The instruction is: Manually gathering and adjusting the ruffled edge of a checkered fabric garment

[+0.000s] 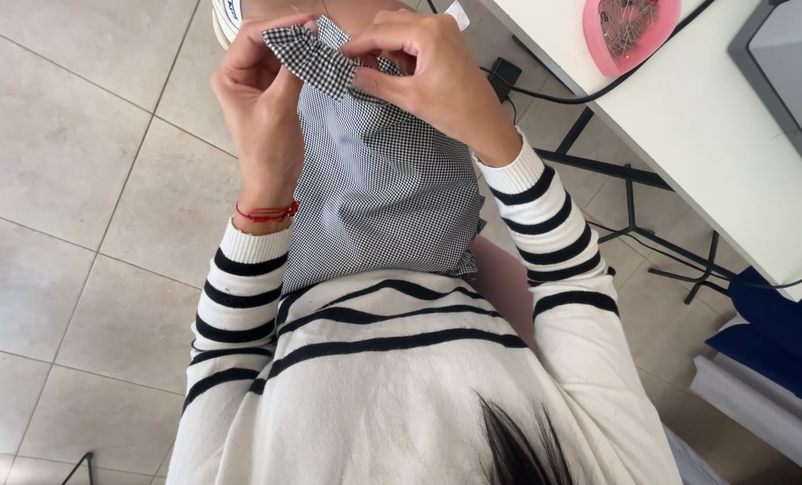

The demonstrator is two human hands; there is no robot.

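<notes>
- Checked fabric piece: a small black-and-white gingham cloth, held up in front of the person's chest above the lap; its lower edge hangs down against the striped sweater, and its top edge carries a gathered ruffle.
- Left hand: raised at the cloth's upper left corner, fingers curled, thumb and fingertips pinched narrowly on the ruffle's left end; a thin red cord bracelet sits on the wrist.
- Right hand: at the cloth's upper right, fingers bent over the top edge and closed on the ruffle where it meets the main panel; the two hands lie close together, both gripping the same gathered edge.
- Sweater: cream with black stripes, sleeves reaching the wrists on either side of the cloth.
- White table: to the right of the person, well apart from the hands, on a dark metal frame.
- Pink round dish: on the table's far edge, holding what appear to be pins.
- Black cable: runs across the table edge toward the floor.
- Grey device: partly in view at the table's right; its kind cannot be told.
- Blue cloth: piled low at the right.
- Tiled floor: pale grey, beneath everything.
</notes>
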